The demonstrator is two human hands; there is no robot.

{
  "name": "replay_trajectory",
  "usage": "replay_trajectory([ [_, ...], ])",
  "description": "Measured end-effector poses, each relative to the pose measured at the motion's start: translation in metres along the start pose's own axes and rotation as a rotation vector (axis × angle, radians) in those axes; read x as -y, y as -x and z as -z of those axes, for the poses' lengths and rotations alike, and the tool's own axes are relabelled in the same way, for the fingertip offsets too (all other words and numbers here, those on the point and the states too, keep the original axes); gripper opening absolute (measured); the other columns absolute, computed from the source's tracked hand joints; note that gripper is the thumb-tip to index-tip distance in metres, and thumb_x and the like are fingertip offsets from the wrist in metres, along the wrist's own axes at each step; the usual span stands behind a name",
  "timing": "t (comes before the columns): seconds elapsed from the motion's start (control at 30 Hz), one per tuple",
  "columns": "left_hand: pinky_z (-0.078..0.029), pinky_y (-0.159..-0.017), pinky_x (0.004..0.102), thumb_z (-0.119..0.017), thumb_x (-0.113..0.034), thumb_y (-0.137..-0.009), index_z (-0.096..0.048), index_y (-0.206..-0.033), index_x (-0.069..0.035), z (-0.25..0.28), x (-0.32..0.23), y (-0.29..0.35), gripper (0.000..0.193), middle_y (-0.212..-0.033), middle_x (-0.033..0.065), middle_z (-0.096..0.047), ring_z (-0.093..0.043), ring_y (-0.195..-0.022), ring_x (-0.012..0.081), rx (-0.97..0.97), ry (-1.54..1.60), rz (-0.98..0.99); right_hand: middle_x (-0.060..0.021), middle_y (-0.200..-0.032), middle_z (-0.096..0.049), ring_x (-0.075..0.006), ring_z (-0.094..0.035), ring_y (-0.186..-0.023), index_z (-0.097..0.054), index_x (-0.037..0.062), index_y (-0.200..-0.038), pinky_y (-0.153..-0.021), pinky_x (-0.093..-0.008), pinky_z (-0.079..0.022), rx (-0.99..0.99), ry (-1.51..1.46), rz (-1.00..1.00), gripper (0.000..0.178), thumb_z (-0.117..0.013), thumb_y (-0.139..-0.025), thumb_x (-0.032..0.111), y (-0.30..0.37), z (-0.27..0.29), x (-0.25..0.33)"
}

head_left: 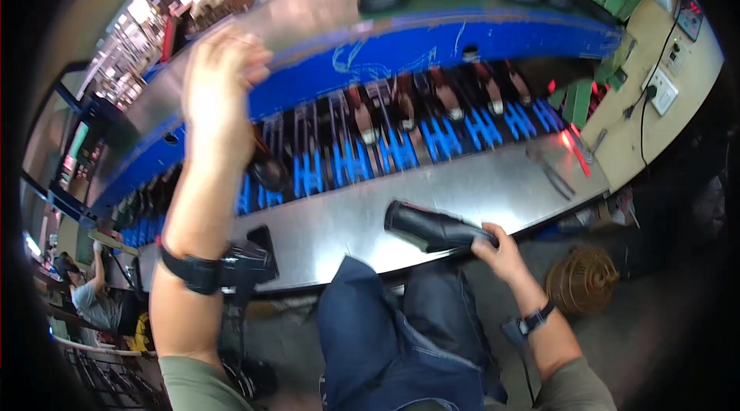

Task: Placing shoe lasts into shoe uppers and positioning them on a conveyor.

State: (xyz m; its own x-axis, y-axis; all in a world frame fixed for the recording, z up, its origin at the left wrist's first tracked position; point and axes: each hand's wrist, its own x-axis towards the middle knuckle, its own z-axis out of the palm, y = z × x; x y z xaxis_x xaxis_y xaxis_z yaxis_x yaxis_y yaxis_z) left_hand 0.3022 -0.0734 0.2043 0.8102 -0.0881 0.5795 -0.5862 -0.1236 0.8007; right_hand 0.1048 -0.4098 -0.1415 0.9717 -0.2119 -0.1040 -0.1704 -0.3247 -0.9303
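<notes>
One black shoe [432,229] by the near edge of the metal surface [339,235], right of its middle.
I see the right hand [502,254] closed on the shoe's right-hand end; the left hand [223,76], raised past the far edge, is too blurred for me to tell its spread. I'd judge the shoe light, firm and slightly slippery, best held by that end.

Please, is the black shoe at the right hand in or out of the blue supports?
Out. The black shoe is over the metal counter, gripped by the right hand, apart from the blue supports.
</notes>
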Motion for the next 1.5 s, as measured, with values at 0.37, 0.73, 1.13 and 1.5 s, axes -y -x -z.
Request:
replay_trajectory([
  [0.37, -0.038, -0.115, 0.0476, -0.058, -0.019, -0.093, -0.045, -0.14, 0.007, -0.385, -0.006, -0.042, 0.055, -0.142, 0.0294, -0.048, -0.046, -0.135, 0.0433, 0.644, -0.22, -0.729, -0.0193, -0.121, -0.067, -0.0374, -0.066, -0.112, -0.063, 0.0025, -0.123, -0.095, -0.042, -0.055, -0.068, 0.199, 0.75, 0.059, -0.089, -0.072, 0.019, -0.074, -0.005, -0.043],
  [0.73, -0.046, -0.085, 0.0531, -0.074, -0.031, -0.084, -0.068, -0.099, -0.004, -0.449, 0.021, -0.13, 0.032, -0.097, 0.0215, -0.071, -0.067, -0.096, 0.0378, 0.496, -0.622, -0.607, -0.0173, -0.121, -0.067, -0.0351, -0.066, -0.112, -0.065, 0.0014, -0.119, -0.095, -0.0414, -0.055, -0.113, 0.16, 0.756, 0.055, -0.087, -0.072, 0.02, -0.09, 0.003, -0.041],
  [1.13, -0.045, -0.067, 0.0372, -0.073, -0.027, -0.085, -0.061, -0.089, -0.009, -0.074, -0.099, 0.276, 0.022, -0.09, 0.0055, -0.063, -0.06, -0.072, 0.0206, 0.96, -0.663, -0.757, -0.0191, -0.113, -0.067, -0.0407, -0.063, -0.106, -0.064, 0.0049, -0.119, -0.092, -0.0477, -0.052, -0.108, 0.268, 0.578, 0.059, -0.087, -0.066, 0.018, -0.074, -0.011, -0.053],
  [1.5, -0.053, -0.074, 0.0361, -0.072, -0.019, -0.091, -0.069, -0.092, -0.004, 0.05, 0.022, 0.477, 0.016, -0.091, 0.0118, -0.069, -0.068, -0.08, 0.0255, 0.581, -0.177, 0.369, -0.0126, -0.087, -0.067, -0.0319, -0.063, -0.082, -0.071, 0.0039, -0.097, -0.076, -0.0413, -0.051, -0.03, 0.268, 0.969, 0.042, -0.09, -0.065, 0.025, 0.076, 0.014, 0.227],
])
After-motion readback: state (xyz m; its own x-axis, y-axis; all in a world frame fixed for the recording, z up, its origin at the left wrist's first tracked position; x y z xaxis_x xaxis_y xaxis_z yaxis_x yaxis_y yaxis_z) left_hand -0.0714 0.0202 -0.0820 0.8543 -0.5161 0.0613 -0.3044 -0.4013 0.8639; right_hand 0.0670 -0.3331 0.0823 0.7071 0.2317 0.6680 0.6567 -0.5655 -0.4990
